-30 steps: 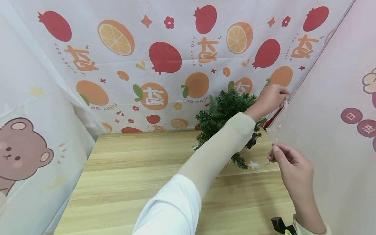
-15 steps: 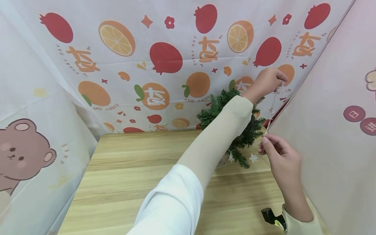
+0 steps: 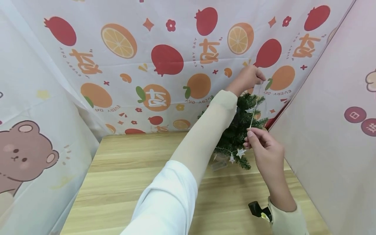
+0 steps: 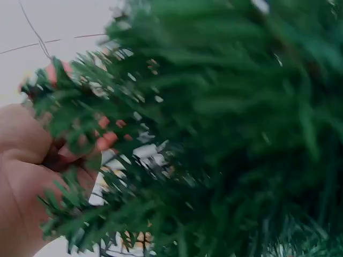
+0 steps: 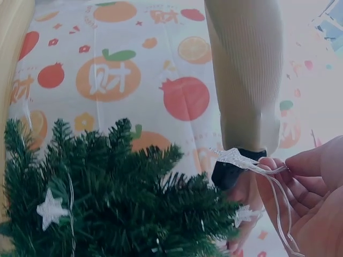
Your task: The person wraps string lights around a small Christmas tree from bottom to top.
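A small green artificial Christmas tree (image 3: 235, 133) stands at the back right of the table, partly hidden by my left arm. Above its top, my left hand (image 3: 249, 78) pinches a thin string of star lights (image 3: 254, 111). Lower down, in front of the branches, the same wire is pinched by my right hand (image 3: 267, 151). Star-shaped lights (image 3: 241, 152) hang at the tree's lower branches. The right wrist view has a clear star (image 5: 233, 158) close to my right fingertips, with loose wire trailing below. Blurred branches cover part of my left hand (image 4: 32, 176) in the left wrist view.
A clear plastic box (image 3: 218, 165) lies at the foot of the tree. The wooden table (image 3: 132, 182) meets a fruit-printed curtain (image 3: 167, 29) behind and a pale wall (image 3: 329, 156) close on the right. A black camera mount (image 3: 255, 209) sits on my right wrist.
Both hands have moved left, bringing the light string from beside the tree to across its right side. My left hand has also risen, still pinching the wire.
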`<act>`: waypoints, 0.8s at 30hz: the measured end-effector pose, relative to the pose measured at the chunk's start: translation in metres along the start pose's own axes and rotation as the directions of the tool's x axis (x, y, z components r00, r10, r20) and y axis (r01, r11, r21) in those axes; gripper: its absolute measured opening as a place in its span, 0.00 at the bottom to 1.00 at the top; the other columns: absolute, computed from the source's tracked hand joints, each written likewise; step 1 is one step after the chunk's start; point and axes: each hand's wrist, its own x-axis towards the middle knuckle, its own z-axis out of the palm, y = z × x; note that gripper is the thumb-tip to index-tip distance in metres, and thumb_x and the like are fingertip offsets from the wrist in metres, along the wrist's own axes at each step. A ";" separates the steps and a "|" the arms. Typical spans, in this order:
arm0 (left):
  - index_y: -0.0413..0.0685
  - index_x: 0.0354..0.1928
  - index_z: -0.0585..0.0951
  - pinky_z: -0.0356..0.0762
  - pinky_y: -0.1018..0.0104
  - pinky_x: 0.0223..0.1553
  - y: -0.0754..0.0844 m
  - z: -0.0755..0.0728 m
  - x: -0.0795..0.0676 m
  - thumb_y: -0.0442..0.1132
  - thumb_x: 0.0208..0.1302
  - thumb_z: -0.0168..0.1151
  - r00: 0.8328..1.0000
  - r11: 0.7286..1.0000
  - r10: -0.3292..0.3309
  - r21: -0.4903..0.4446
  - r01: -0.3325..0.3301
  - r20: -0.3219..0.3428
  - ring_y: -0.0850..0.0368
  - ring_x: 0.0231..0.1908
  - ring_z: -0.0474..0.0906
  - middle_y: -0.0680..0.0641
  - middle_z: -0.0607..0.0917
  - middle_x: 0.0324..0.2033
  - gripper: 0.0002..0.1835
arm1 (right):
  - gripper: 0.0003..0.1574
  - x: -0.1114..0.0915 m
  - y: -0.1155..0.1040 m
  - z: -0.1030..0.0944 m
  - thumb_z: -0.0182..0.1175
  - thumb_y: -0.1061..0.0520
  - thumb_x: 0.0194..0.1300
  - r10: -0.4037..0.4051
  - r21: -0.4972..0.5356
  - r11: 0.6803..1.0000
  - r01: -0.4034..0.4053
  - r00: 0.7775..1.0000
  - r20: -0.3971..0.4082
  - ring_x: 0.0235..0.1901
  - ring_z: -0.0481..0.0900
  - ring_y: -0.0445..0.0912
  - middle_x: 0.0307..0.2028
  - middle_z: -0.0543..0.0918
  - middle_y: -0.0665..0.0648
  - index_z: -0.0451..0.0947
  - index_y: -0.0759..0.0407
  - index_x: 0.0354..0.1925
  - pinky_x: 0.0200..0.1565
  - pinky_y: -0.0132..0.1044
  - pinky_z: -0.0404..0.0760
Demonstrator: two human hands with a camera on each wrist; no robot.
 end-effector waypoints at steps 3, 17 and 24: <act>0.57 0.55 0.87 0.76 0.77 0.49 0.006 0.005 -0.001 0.38 0.74 0.59 0.999 0.999 0.025 0.023 -0.026 0.035 0.66 0.57 0.78 0.59 0.83 0.58 0.14 | 0.16 -0.003 0.000 0.005 0.61 0.53 0.73 -0.008 0.018 1.000 0.009 1.000 -0.007 0.32 0.85 0.44 0.33 0.85 0.55 0.85 0.62 0.50 0.37 0.32 0.85; 0.56 0.50 0.89 0.75 0.83 0.41 0.074 0.054 0.006 0.38 0.68 0.65 0.979 0.983 0.182 -0.036 -0.179 0.095 0.68 0.43 0.79 0.59 0.88 0.44 0.12 | 0.12 -0.012 -0.004 0.006 0.59 0.60 0.74 -0.094 0.018 0.995 0.097 0.989 -0.115 0.29 0.85 0.39 0.30 0.85 0.51 0.84 0.66 0.47 0.35 0.28 0.84; 0.57 0.53 0.88 0.75 0.82 0.46 0.056 0.054 0.012 0.37 0.71 0.62 0.985 0.987 0.158 0.025 -0.160 0.074 0.69 0.50 0.78 0.59 0.86 0.50 0.13 | 0.12 -0.011 0.002 0.002 0.60 0.59 0.74 -0.069 0.028 0.997 0.072 0.992 -0.106 0.31 0.85 0.40 0.32 0.85 0.56 0.84 0.64 0.49 0.37 0.29 0.85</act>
